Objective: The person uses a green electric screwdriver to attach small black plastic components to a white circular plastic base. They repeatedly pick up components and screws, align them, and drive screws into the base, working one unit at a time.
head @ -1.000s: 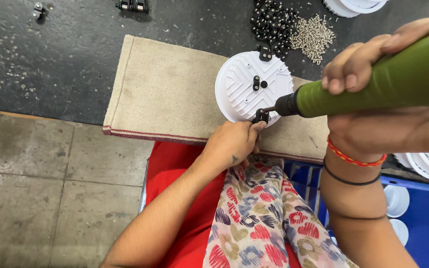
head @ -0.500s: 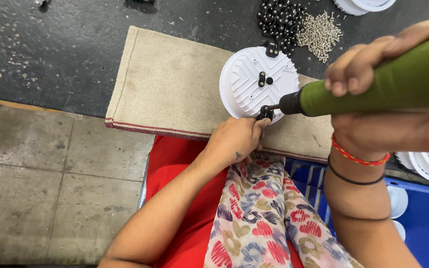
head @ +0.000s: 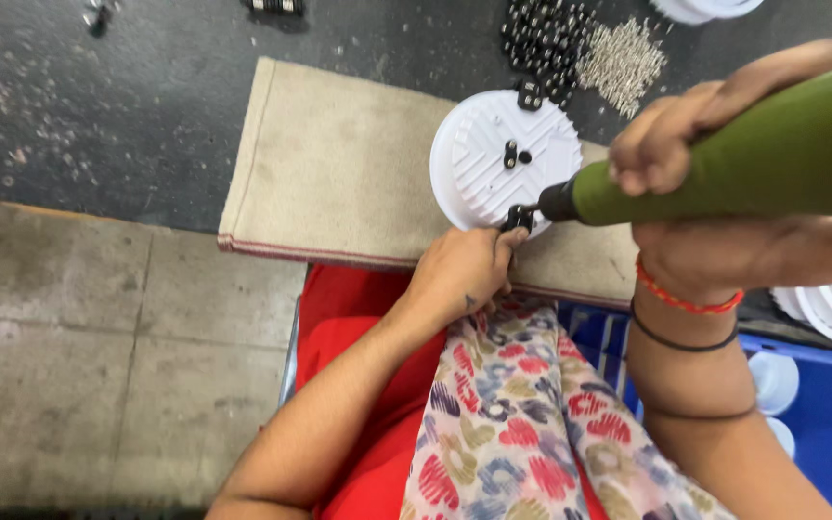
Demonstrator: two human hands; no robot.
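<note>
A dark bench (head: 146, 116) carries a beige mat (head: 339, 164). On the mat's right part lies a white round disc (head: 493, 144), the landmark here. The right hand (head: 686, 144) grips a green power screwdriver (head: 753, 159), its tip at the disc's near edge. The left hand (head: 464, 274), just below the disc, pinches a small black clip (head: 517, 219) there. Beyond the disc lie piles of black clips (head: 541, 39) and silver screws (head: 623, 58).

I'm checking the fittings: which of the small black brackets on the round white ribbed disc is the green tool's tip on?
The black bracket at the disc's near edge, beside the left hand. The far-edge bracket and centre bracket sit untouched.
</note>
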